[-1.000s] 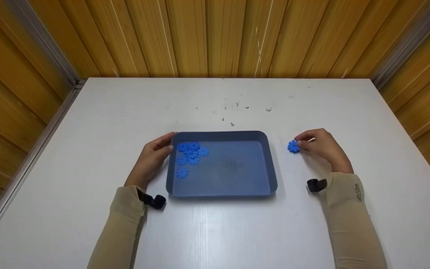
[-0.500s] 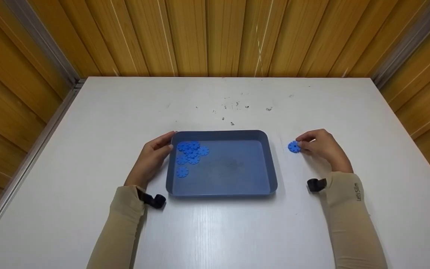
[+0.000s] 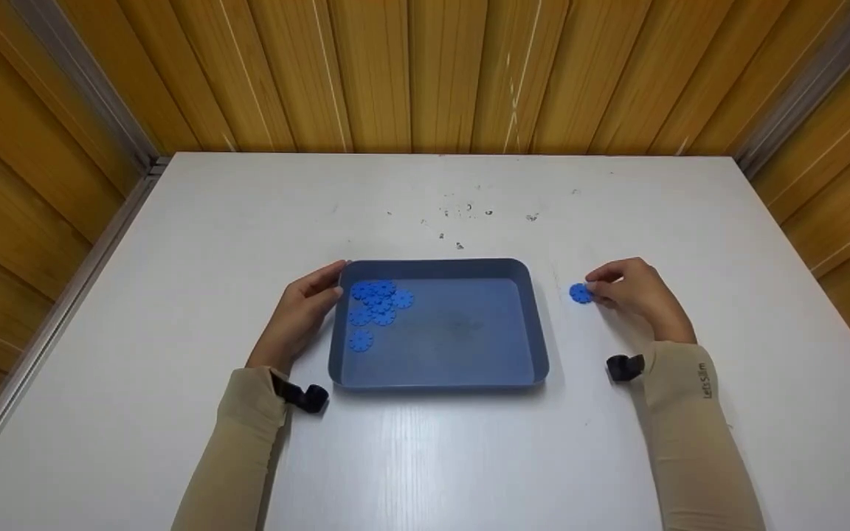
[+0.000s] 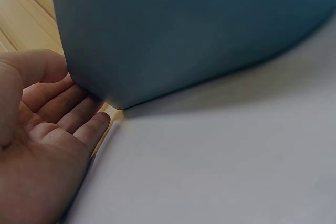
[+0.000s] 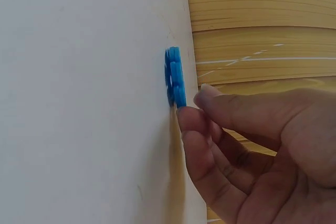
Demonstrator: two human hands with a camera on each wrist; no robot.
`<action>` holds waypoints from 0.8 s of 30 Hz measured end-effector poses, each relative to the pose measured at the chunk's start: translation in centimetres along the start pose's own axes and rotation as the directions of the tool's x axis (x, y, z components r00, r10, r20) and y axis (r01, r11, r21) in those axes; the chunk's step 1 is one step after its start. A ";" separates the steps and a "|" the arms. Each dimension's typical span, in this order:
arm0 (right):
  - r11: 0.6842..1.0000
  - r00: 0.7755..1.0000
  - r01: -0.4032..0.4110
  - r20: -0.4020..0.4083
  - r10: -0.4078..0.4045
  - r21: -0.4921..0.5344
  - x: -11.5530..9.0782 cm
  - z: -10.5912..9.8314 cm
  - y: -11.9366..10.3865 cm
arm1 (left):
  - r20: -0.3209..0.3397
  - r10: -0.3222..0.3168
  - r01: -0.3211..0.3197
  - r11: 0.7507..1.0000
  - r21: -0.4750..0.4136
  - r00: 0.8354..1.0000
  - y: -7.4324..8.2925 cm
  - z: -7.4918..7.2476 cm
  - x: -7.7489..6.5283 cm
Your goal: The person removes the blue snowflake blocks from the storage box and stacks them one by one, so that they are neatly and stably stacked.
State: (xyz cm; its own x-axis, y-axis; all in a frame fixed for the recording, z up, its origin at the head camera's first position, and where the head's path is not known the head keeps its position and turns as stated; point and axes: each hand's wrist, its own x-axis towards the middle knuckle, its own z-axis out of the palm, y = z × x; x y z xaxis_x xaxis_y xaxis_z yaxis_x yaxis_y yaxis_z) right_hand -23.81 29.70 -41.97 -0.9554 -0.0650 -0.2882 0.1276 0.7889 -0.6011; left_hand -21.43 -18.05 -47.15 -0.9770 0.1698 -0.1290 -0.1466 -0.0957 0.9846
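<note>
A shallow blue-grey tray (image 3: 454, 346) lies mid-table. My left hand (image 3: 299, 306) rests against its left side, thumb and fingertips at the far left corner. In the left wrist view, the thumb of that hand (image 4: 47, 129) touches the tray's edge (image 4: 173, 40), with the fingers extended beside the corner. Right of the tray, my right hand (image 3: 635, 295) pinches the right edge of a blue notched plastic disc (image 3: 580, 293) low over the table. The right wrist view shows the disc (image 5: 176, 74) edge-on, thumb and index finger at its near end.
Several similar blue discs (image 3: 379, 302) lie in the tray's left part, most overlapping in a heap, one apart below. The white table (image 3: 425, 457) has small dark marks behind the tray. Wood-patterned walls (image 3: 440, 74) stand at the back and sides.
The disc in my right hand has tipped slightly flatter and come a little nearer, with the hand following. My left hand, the tray and its discs have stayed in place.
</note>
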 end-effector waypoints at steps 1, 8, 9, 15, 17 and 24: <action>1.000 1.000 0.002 -0.001 -0.002 0.001 0.0 0.0 0.0 | -0.001 0.000 0.000 1.000 0.000 1.000 0.0 0.0 0.0; 1.000 1.000 0.005 -0.014 -0.005 0.016 0.0 -0.1 -0.1 | -0.010 -0.007 0.007 1.000 0.012 1.000 0.0 0.0 0.0; 1.000 1.000 0.006 -0.019 -0.006 0.015 0.0 -0.1 -0.2 | -0.011 -0.005 0.005 1.000 0.013 1.000 0.0 0.0 0.0; 0.999 0.999 0.027 -0.045 -0.025 0.027 0.0 -0.3 -0.6 | -0.014 -0.002 0.002 1.000 0.022 1.000 -0.1 0.0 0.1; 0.999 0.998 0.037 -0.048 -0.035 0.038 -0.2 -0.4 -0.8 | -0.018 -0.009 0.009 1.000 0.030 1.000 -0.1 0.0 0.1; 0.994 0.995 0.074 -0.072 -0.069 0.080 -0.8 -0.8 -2.1 | 0.008 0.014 -0.014 1.000 0.014 1.000 -0.1 0.0 0.0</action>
State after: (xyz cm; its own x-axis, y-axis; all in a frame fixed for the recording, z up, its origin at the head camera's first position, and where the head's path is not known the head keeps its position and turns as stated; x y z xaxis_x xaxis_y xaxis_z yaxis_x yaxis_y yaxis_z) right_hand -23.55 28.57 -39.88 -0.9785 -0.0750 -0.1920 0.0771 0.7306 -0.6784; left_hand -21.38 -18.08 -47.21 -0.9777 0.1760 -0.1144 -0.1307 -0.0841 0.9879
